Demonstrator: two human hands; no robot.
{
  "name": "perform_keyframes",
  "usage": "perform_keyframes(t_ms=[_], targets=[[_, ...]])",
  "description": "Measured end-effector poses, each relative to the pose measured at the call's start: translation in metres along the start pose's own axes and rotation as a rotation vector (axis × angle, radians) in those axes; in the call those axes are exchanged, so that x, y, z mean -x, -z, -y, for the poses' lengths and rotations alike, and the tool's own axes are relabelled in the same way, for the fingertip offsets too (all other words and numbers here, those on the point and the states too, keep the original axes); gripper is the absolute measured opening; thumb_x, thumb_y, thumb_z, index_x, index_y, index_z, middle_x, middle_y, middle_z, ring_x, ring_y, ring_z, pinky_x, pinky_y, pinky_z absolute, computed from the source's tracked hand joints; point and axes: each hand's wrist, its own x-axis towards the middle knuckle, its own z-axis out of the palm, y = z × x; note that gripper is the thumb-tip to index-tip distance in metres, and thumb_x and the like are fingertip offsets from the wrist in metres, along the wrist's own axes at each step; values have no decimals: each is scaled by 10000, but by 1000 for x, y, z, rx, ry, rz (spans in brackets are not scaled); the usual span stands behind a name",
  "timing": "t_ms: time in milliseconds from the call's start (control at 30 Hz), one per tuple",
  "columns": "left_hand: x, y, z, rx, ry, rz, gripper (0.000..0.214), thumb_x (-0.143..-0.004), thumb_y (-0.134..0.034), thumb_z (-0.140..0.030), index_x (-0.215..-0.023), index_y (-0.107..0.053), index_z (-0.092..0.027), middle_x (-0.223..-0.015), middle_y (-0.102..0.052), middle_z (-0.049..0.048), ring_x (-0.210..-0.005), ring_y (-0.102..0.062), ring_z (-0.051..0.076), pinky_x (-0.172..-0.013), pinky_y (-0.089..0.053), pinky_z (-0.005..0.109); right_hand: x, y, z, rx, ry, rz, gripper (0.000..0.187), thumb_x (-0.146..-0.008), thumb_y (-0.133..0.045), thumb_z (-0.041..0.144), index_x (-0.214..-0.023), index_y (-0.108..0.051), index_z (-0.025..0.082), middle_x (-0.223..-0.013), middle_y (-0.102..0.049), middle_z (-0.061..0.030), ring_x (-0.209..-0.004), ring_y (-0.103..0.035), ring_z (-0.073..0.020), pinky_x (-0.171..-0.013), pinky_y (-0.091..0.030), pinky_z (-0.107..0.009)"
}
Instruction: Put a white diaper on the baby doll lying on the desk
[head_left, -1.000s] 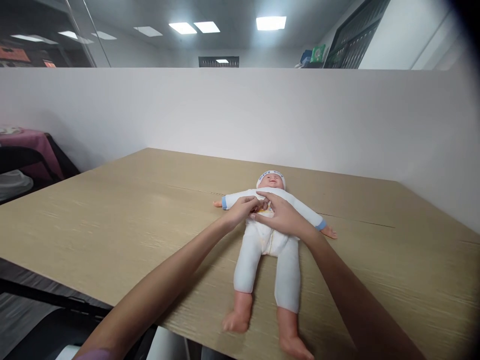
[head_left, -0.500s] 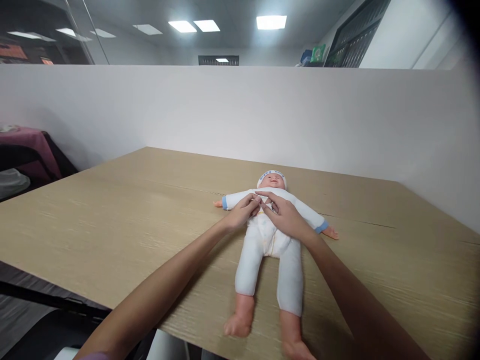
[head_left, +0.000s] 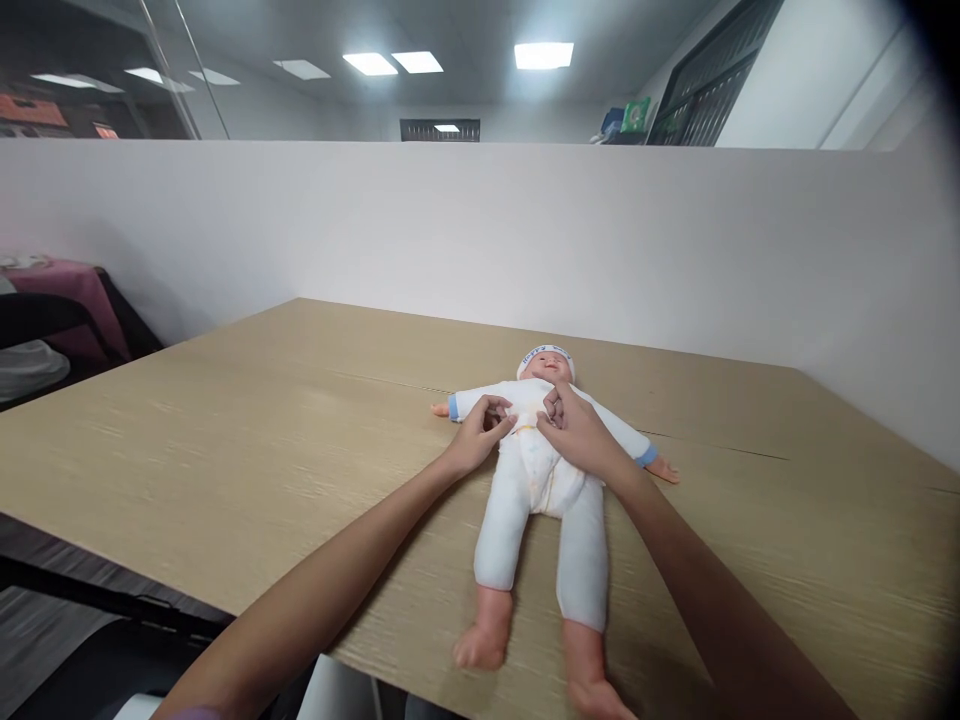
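A baby doll (head_left: pixel 553 369) lies on its back, with its head away from me and its feet toward me. It wears a white suit with blue cuffs and a white headband with lettering. Around its hips is a white diaper (head_left: pixel 541 470) with a yellow line at the waist. My left hand (head_left: pixel 474 438) has its fingers curled at the waist's left side, thumb and fingertips at the diaper's edge. On the other side my right hand (head_left: pixel 577 430) pinches at the waist, its fingers bent in. The fingertips partly hide what they grip.
The doll rests on a wide wooden table (head_left: pixel 300 440) with a seam across it. A white partition (head_left: pixel 465 230) rises behind, with glass above. At the far left are a pink cloth (head_left: pixel 71 290) and a black chair (head_left: pixel 37 320). The table's front edge is below my left arm.
My hands, close together over the doll's belly before, have moved apart, left hand to the left and right hand to the right. The diaper's waist now shows between them. The doll stays put.
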Motion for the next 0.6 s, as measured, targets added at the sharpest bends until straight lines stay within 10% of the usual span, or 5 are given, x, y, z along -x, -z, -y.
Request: perform_keyframes(t_ms=[200,367,600], targets=[[-2,0,-5,-35,31,-45,368,-878,-707,-438,-1106,-565,-187,-974,-538,2,-797,-531,132,-704,-424,257,-1,7,-6,27,30,-9,440,-935,-499,208,-1371,-555,223,-978,-536,-10,-658,-499,-126,-682,-464,-292],[22,-6,-50,-216,-55,-172,254,-973,-606,-438,-1069,-558,-208,-938,-532,-23,-682,-464,107,-693,-398,263,10,17,29,45,145,-158,351,-948,-461,167,-1248,-617,260,-1127,-572,-64,-714,-550,-146,-713,-504,-316],[93,-3,-95,-547,-221,371,283,-1048,-483,-421,-935,-632,-210,-887,-652,22,-836,-560,186,-794,-410,313,95,17,62,-82,-35,19,72,-962,-555,318,-1006,-539,263,-868,-649,-18,-692,-635,-175,-612,-516,-291]])
